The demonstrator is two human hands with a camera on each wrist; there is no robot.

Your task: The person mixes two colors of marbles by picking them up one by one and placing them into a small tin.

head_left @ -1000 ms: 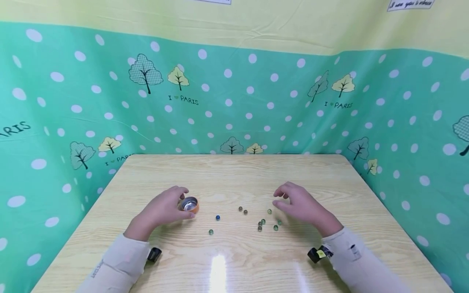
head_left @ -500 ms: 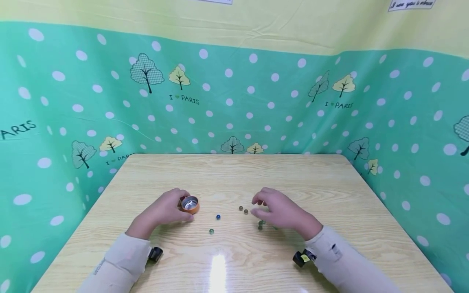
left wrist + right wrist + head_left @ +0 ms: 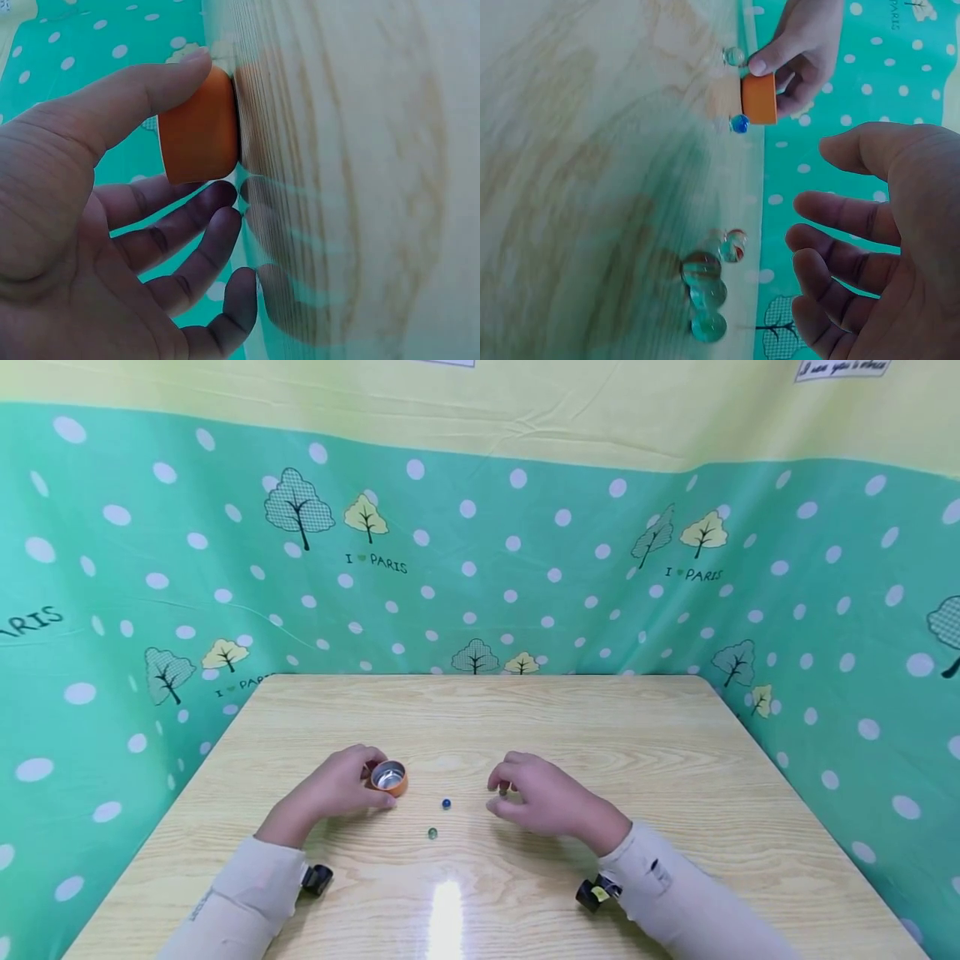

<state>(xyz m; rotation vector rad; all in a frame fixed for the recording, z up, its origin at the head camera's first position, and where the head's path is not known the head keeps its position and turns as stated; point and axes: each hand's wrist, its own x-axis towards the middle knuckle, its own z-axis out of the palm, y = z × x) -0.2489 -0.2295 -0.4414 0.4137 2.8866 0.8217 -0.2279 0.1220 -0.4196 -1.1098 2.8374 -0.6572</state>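
Observation:
My left hand (image 3: pixel 372 783) grips a small orange cup (image 3: pixel 389 778) with a shiny metal inside, upright on the wooden table (image 3: pixel 480 718). In the left wrist view the cup (image 3: pixel 199 127) sits between the thumb and the curled fingers (image 3: pixel 187 232). My right hand (image 3: pixel 497 795) hovers over a cluster of glass marbles (image 3: pixel 705 279) and hides most of them from the head view. Its fingers (image 3: pixel 840 217) are spread and loosely bent, holding nothing. One marble (image 3: pixel 503 790) shows just by its fingertips. A blue marble (image 3: pixel 446 804) and a green marble (image 3: pixel 432 833) lie between the two hands.
A green dotted cloth (image 3: pixel 480 568) with tree prints walls in the table at the back and both sides. A bright light reflection (image 3: pixel 447 910) lies on the near table top. Black wrist cameras (image 3: pixel 592 893) sit on both sleeves.
My right hand has slid left across the table, from right of the marble cluster to over it. The left hand and the orange cup have stayed put.

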